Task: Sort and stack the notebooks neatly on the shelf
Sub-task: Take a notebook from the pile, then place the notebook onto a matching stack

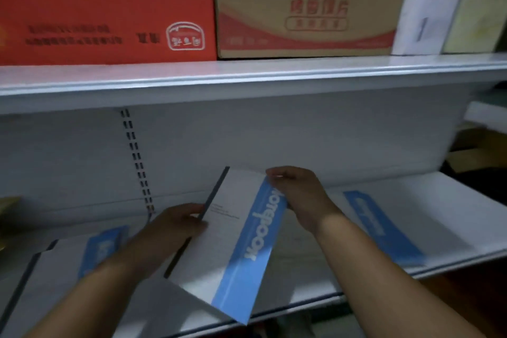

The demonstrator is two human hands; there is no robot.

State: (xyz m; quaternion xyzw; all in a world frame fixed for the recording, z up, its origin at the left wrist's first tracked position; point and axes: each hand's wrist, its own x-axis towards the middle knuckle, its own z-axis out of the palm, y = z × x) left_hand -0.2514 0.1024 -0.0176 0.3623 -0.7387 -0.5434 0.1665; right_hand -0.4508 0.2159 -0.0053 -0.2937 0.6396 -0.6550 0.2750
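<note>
A white notebook with a blue band and a dark spine is tilted above the lower shelf, its near corner past the shelf's front edge. My left hand grips its spine edge with the thumb on the cover. My right hand pinches its far right corner at the top of the blue band. Another white and blue notebook lies flat on the shelf to the right. A third notebook lies flat at the left, partly hidden by my left forearm.
The upper shelf carries a red carton, a brown carton and a white box. A slotted upright runs down the white back panel. Brown cardboard sits at the far right.
</note>
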